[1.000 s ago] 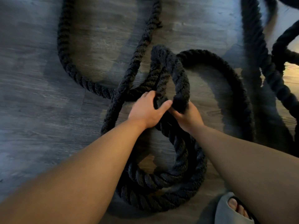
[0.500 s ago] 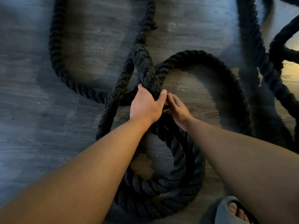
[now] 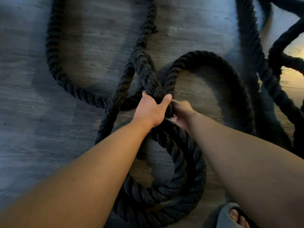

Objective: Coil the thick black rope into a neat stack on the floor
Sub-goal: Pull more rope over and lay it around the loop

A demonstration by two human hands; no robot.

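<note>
A thick black twisted rope (image 3: 218,74) sprawls in loops over the grey wood floor. Close to me a coil (image 3: 177,191) of about two turns lies flat. My left hand (image 3: 150,111) grips a raised strand where the loops cross, thumb and fingers wrapped round it. My right hand (image 3: 181,112) sits just beside it, its fingers curled round the rope at the top of the coil; the fingertips are hidden behind the strand.
Loose rope runs in a wide arc at the left (image 3: 54,66) and in tangled strands at the far right (image 3: 278,51). My foot in a grey slide sandal (image 3: 230,218) stands at the bottom right, next to the coil. A bright patch of floor (image 3: 294,79) shows at the right edge.
The tall loop held up a second ago has been lowered and swung left. My right hand moved from under that loop to the coil's top, and now curls round the rope.
</note>
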